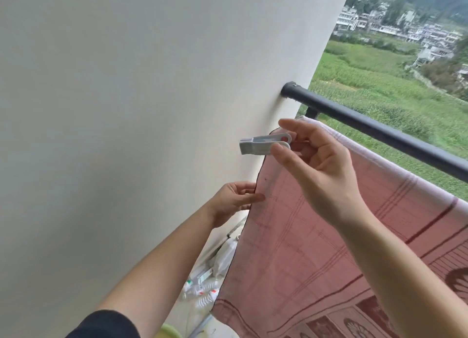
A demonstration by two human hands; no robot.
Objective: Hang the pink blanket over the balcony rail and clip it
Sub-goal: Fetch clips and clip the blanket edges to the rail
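Note:
The pink blanket (316, 249) with dark red lines hangs over the black balcony rail (374, 130), its left edge close to the wall. My right hand (316, 165) is raised in front of the blanket's top left corner and pinches a white plastic clip (260, 145) between thumb and forefinger, jaws pointing left toward the wall. Lower down, my left hand (233, 201) pinches the blanket's dark left edge.
A plain white wall (126, 109) fills the left side, and the rail ends in it. White plastic bottles and packaging (210, 282) lie on the floor by the wall under the blanket. Beyond the rail are green fields and buildings.

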